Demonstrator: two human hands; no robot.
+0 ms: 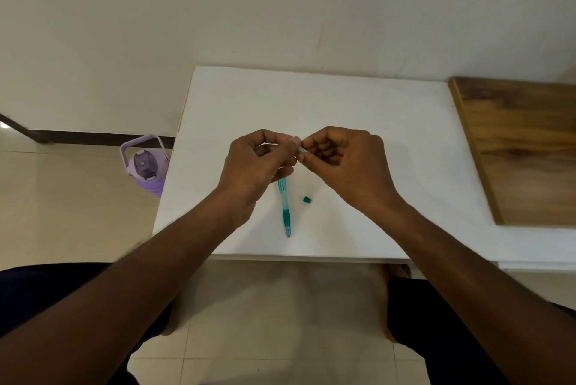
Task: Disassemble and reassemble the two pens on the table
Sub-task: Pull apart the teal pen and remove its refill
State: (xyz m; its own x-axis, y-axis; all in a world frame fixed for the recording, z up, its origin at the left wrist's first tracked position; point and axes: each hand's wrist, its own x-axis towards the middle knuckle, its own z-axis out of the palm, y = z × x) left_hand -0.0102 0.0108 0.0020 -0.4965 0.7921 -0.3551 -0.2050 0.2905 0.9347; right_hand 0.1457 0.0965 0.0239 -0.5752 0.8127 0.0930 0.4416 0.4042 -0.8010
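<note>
Hands — left hand [258,160], right hand [346,163] — pinch a small pen part [300,150].

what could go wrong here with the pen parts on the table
1. The small green piece lies loose on the white table near the right hand; a wrist sweep could knock it to the floor.
2. Both hands, left hand included, pinch a tiny part above the table; it could slip and bounce away.
3. The teal pen could roll if bumped.
</note>
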